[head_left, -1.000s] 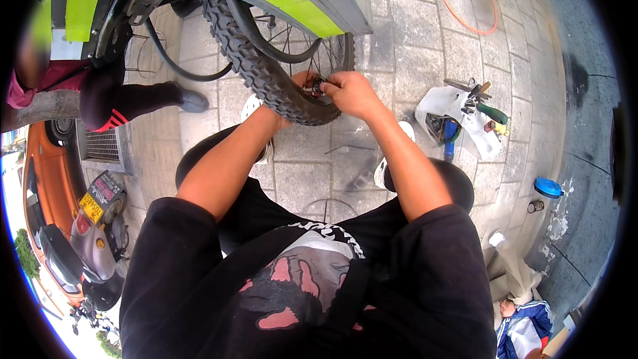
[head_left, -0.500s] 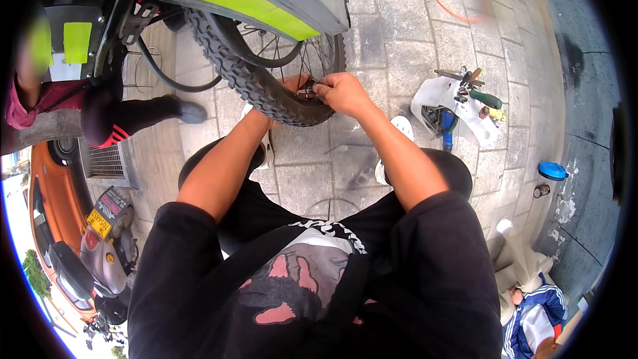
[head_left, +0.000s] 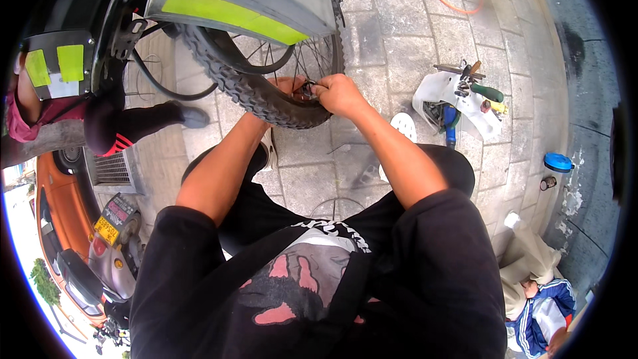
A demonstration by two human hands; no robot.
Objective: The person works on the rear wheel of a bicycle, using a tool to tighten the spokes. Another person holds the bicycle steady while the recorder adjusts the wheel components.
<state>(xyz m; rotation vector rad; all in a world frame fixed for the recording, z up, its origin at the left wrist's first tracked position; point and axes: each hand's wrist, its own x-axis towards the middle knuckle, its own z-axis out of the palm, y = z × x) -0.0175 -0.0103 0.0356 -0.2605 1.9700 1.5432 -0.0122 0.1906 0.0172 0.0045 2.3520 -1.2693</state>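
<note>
A wheel with a knobby black tyre point(head_left: 292, 117) stands in front of me, its spokes partly covered by a grey box. My left hand point(head_left: 287, 85) reaches behind the tyre to the rim, its fingers curled and partly hidden. From the other side, my right hand point(head_left: 340, 95) pinches at the same spot, thumb and fingers together. Between the two hands is a small dark metal part point(head_left: 306, 90), too small to make out. A black rubber tube point(head_left: 186, 97) hangs in a loop beside the wheel.
The grey box point(head_left: 246, 0) with yellow-green strips overhangs the wheel. Right, tools point(head_left: 488, 93) lie on a white container point(head_left: 430, 96). Beyond are a blue round object point(head_left: 558, 162) and an orange hose point(head_left: 468, 11). A person's leg point(head_left: 146, 123) is at left; another person point(head_left: 545, 312) sits lower right.
The view has shifted slightly, with the wheel and box a little further left in it. Both hands stay at the same part of the rim.
</note>
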